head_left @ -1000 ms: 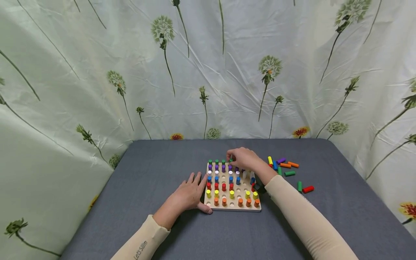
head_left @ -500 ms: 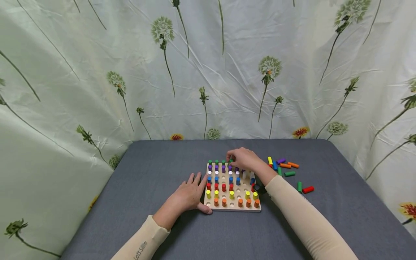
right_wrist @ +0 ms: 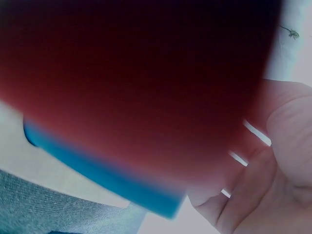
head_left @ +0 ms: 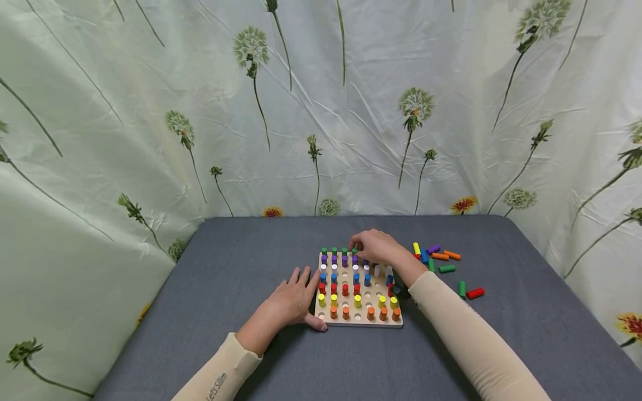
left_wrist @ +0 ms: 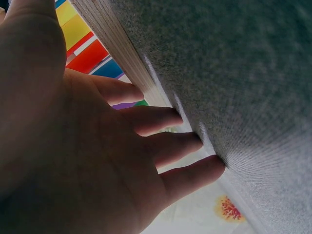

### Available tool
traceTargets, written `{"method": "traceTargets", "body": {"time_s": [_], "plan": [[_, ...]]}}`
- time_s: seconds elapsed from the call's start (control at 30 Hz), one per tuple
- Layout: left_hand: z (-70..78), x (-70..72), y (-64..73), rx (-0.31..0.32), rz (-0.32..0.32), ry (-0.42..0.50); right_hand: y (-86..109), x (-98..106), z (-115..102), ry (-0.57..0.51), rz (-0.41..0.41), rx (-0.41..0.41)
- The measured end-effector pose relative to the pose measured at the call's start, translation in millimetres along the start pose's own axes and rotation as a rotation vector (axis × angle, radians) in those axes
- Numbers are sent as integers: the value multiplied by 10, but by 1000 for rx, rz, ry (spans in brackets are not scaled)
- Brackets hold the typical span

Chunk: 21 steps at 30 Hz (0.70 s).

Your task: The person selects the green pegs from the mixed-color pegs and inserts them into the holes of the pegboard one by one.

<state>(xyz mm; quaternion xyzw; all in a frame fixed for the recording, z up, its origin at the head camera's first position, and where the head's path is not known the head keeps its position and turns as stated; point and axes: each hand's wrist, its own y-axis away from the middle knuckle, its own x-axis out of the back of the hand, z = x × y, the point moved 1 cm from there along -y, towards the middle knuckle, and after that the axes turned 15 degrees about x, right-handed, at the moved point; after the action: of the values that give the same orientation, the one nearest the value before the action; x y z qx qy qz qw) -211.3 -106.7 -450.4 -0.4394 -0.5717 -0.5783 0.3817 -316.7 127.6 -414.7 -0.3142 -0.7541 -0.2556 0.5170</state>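
At mid-frame, the left hand (head_left: 291, 301) lay with fingers spread, gripping nothing, thumb by the lower-left corner of the wooden pegboard (head_left: 358, 324). The right hand (head_left: 378, 246) arched over the board's upper edge, fingertips pinching a green peg (head_left: 355, 252). Grey table (head_left: 251, 245) stretched left; loose pegs (head_left: 447, 269) lay right of centre. Since the previous frame, the pinched peg had shifted slightly lower and left.
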Motion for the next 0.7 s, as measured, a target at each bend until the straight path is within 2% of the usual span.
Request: {"method": "traceTargets", "body": {"time_s": [0.43, 0.7], "plan": [[4, -3, 6, 1, -9, -4, 69, 74, -41, -52, 68, -5], [0, 7, -9, -4, -3, -8, 230, 327, -93, -79, 163, -7]]}}
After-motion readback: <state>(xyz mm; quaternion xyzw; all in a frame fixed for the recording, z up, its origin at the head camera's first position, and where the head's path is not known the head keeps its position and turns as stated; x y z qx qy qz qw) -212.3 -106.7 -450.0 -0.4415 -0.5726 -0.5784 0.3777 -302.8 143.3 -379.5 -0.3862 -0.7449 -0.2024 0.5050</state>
